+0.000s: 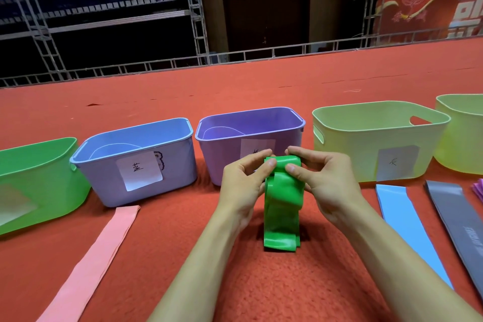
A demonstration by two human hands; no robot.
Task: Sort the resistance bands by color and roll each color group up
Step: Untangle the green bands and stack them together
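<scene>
The green band (283,206) is held above the red carpet (183,256), its top pinched by the left hand (245,180) and right hand (321,180), seemingly starting a roll. Next, wind it tight toward the hanging end, then likely drop it in the green bin (39,180).

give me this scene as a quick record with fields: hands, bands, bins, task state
left hand: pinches the top of the green band
right hand: pinches the same top
green band: partly rolled at the top, lower end reaching the red carpet
loose bands: pink band flat at left; blue band and grey band flat at right
bins: green bin, blue bin, purple bin, pale yellow bin in a row behind
task state: green roll unfinished
</scene>
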